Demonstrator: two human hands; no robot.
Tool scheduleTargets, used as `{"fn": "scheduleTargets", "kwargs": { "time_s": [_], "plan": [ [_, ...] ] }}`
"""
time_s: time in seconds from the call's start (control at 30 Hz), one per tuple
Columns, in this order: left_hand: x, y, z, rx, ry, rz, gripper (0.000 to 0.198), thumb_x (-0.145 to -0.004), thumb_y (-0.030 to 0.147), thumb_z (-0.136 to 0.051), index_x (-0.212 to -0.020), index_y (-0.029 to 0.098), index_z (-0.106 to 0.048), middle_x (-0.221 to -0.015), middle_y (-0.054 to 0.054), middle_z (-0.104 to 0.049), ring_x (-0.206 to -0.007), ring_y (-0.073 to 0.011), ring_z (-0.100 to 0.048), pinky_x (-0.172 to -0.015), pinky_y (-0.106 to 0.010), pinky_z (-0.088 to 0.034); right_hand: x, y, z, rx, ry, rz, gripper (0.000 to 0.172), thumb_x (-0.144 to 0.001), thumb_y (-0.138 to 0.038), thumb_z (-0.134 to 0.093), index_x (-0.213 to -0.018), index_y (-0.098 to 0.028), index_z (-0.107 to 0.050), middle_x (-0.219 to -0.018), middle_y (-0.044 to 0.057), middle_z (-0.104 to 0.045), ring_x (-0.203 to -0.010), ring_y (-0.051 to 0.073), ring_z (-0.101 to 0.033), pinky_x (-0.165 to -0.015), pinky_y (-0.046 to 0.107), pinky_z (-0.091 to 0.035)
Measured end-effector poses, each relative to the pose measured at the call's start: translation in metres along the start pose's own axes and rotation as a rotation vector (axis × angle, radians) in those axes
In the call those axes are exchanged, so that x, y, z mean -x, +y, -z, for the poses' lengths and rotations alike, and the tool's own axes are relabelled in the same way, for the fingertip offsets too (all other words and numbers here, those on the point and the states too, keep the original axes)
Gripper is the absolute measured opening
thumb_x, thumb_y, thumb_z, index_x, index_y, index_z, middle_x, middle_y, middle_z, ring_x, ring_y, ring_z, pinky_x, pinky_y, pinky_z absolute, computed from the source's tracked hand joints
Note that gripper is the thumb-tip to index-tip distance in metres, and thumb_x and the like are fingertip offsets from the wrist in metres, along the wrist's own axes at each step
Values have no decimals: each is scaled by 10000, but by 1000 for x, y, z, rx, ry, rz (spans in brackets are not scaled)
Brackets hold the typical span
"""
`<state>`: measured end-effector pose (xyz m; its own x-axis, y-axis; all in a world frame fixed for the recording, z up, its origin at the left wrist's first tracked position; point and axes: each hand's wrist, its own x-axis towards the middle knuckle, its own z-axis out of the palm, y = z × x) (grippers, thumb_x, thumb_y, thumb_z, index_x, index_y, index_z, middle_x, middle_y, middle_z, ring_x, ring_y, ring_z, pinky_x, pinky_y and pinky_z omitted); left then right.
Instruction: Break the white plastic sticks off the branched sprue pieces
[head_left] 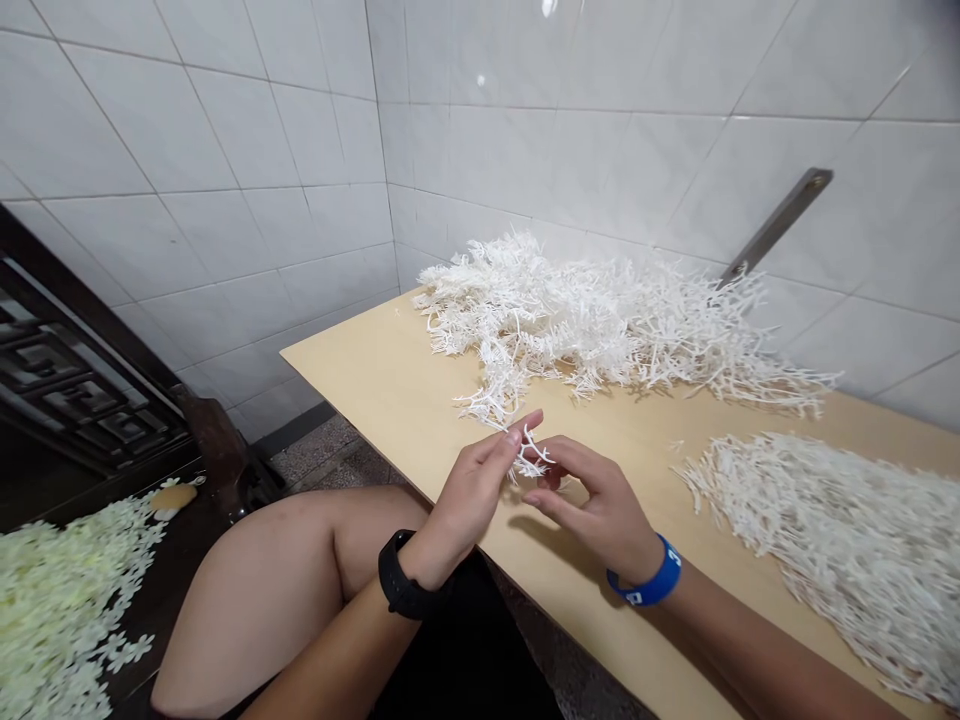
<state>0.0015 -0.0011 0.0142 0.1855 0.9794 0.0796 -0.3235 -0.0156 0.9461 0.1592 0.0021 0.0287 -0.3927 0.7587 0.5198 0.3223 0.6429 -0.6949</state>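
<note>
My left hand (pixel 480 480), with a black watch at the wrist, pinches a small white branched plastic piece (pixel 531 455) between thumb and fingers. Close on its right is my right hand (pixel 592 495), a blue band on the wrist, its thumb and index finger apart near the piece. Whether the right fingertips touch the piece is hard to tell. Both hands are above the near edge of a light wooden table (pixel 360 350). Just beyond them lies a large heap of white branched pieces (pixel 585 320). A second pile of thin white pieces (pixel 847 540) lies at the right.
Yellow-green and white small flower shapes (pixel 60 600) lie on a dark surface at the lower left, beside dark carved furniture (pixel 75 390). My bare knee is left of the table. White tiled walls stand behind, with a metal bracket (pixel 780 225) at the right.
</note>
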Motion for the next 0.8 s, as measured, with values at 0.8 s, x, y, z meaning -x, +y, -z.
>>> {"fn": "scheduleTargets", "kwargs": {
  "time_s": [0.8],
  "plan": [
    [-17, -2, 12, -250, 29, 37, 426, -943, 421, -408, -924, 144, -730, -950, -132, -767, -892, -260, -725, -889, -425, -544, 0, 3, 13, 378, -100, -164, 265, -777, -165, -467, -525, -193, -387, -491, -30, -412, -477, 106, -385, -521, 260, -293]
  ]
}}
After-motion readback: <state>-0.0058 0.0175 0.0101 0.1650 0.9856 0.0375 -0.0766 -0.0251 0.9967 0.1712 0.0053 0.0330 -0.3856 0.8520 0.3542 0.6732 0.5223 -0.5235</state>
